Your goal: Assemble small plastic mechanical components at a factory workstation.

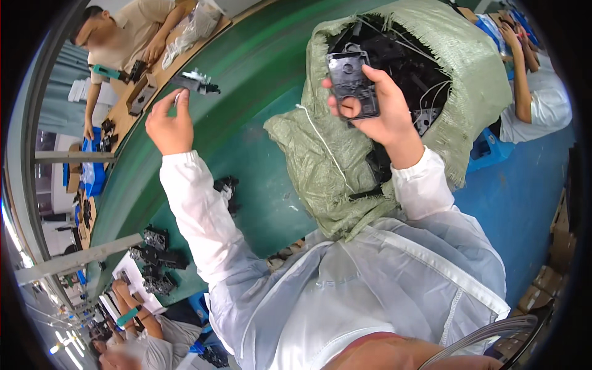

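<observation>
My right hand (pixel 391 114) grips a black plastic housing (pixel 353 77), roughly rectangular, with a round hole at its lower end. It is held up in front of an open woven sack (pixel 320 166), pale green with frayed edges, which contains many black plastic parts (pixel 394 55). Over the green belt, my left hand (pixel 171 126) has thumb and forefinger pinched together; what is between them, if anything, is too small to make out. Just past those fingertips is a dark part with a silvery piece (pixel 196 82); whether they touch it is unclear.
A green conveyor belt (pixel 132 166) curves along the left. Several black assemblies (pixel 157 259) sit at lower left, and a dark part (pixel 227 188) lies beside my left forearm. Co-workers sit at upper left, lower left and upper right. A blue bin (pixel 487 151) stands right of the sack.
</observation>
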A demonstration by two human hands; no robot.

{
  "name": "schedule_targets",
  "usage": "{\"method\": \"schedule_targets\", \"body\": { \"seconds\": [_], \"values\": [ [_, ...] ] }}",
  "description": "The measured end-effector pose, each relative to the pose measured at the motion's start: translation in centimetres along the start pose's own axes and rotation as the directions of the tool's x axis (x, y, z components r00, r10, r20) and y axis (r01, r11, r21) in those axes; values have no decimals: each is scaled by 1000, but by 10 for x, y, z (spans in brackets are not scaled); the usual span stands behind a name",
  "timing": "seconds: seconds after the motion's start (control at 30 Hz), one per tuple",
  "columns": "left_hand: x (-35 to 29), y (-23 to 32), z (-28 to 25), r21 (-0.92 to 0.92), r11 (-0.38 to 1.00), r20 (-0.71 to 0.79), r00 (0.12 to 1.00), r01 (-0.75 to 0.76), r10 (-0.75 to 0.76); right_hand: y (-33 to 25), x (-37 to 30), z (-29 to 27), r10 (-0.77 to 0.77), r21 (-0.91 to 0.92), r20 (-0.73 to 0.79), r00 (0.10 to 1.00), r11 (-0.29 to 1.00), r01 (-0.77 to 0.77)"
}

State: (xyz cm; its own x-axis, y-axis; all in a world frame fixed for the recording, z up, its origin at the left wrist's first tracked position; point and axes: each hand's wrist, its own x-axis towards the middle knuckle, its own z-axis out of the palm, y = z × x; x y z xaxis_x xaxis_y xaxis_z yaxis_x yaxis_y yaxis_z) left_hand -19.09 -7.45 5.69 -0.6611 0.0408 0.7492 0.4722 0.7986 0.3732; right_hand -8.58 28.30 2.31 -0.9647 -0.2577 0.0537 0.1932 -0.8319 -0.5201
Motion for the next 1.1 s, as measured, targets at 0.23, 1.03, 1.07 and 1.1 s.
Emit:
{"method": "schedule_targets", "body": {
  "seconds": [0.23,1.03,1.07,1.1],
  "values": [
    [-75,116,-24,-889,369,24,835,269,-550,65,5,36,-107,-310,30,994,944,111],
    [-116,152,0,-763,511,-25,772,396,-635,104,-7,72,-4,-586,252,968,795,156],
    [-118,152,3,-764,514,-38,769,389,-638,105,-7,71,-19,-587,250,968,793,166],
    [-120,151,5,-766,518,-51,766,382,-640,106,-8,70,-33,-588,247,968,790,177]
  ]
}}
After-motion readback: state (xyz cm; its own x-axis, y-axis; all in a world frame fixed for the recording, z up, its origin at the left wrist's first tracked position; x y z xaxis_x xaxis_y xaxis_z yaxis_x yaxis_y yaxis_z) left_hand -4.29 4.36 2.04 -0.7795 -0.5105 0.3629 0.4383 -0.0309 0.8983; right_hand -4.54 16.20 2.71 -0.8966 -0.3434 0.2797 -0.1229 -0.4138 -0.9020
